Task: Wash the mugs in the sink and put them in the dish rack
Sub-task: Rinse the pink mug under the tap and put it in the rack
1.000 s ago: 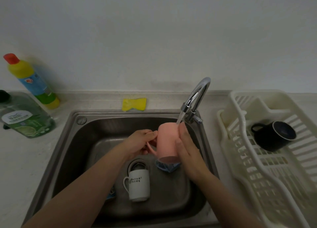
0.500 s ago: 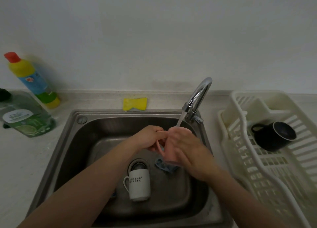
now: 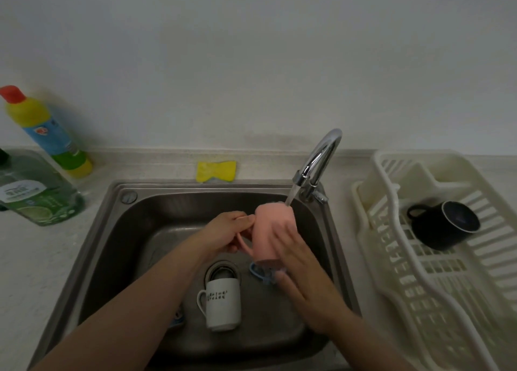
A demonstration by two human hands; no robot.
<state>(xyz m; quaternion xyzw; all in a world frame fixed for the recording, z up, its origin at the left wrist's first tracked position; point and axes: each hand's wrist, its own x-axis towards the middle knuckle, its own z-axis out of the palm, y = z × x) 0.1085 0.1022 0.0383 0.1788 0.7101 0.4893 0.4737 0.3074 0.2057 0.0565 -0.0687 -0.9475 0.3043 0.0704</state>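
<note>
Holding the pink mug (image 3: 270,231) over the middle of the sink (image 3: 112,231), I keep it under the stream that runs from the tap (image 3: 316,163). My left hand (image 3: 226,233) reaches in from the near left, its fingers curled round the mug's handle on the left side and pinching it. My right hand (image 3: 302,275) comes in from the near right with the fingers straight and spread, the palm laid flat against the right side of the mug; the fingertips look blurred. The mug is tilted, its base up toward the spout and its mouth down toward the basin.

Below my hands, on the sink floor, a white mug (image 3: 222,303) with dark lettering stands mouth down beside the drain (image 3: 221,271), handle to the left. A blue thing (image 3: 261,275) lies on the floor under the pink mug; I cannot tell what it is.

To the right of the sink, the white dish rack (image 3: 419,286) sits on the counter (image 3: 33,259). In its far part a black mug (image 3: 444,225) lies on its side, mouth to the right, handle to the left.

On the far left stand a green bottle (image 3: 36,194) and a yellow bottle (image 3: 47,135) with a red cap. A yellow sponge (image 3: 216,171) lies behind the sink's far rim.
</note>
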